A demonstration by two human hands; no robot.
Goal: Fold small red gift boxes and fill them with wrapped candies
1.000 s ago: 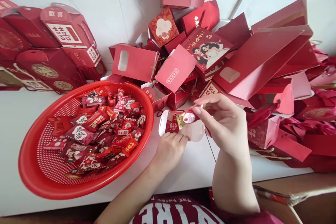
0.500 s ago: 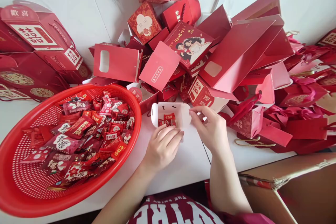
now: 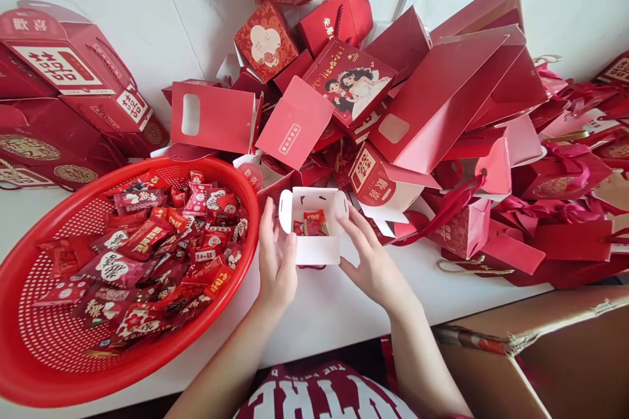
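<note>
A small candy box (image 3: 318, 251) with a white inside stands with its top flaps up and apart. Several wrapped candies (image 3: 314, 223) in red and gold lie inside it. My left hand (image 3: 276, 268) grips the box's left side, thumb at the near corner. My right hand (image 3: 376, 262) holds the opposite side, its fingers against the right flap. Just left of my left hand is a red plastic basket (image 3: 256, 236) with many wrapped candies in it.
Red gift boxes (image 3: 211, 116) are heaped behind my hands, against the tiled wall. More stacked boxes (image 3: 63, 69) stand at the far left. Boxes with ribbons (image 3: 565, 177) fill the right. An open cardboard carton (image 3: 472, 366) is at the lower right.
My left hand has moved from the box's front to its left side. My right hand has shifted from the flap's edge to the right side. The box's near flap now faces me, folded outward.
</note>
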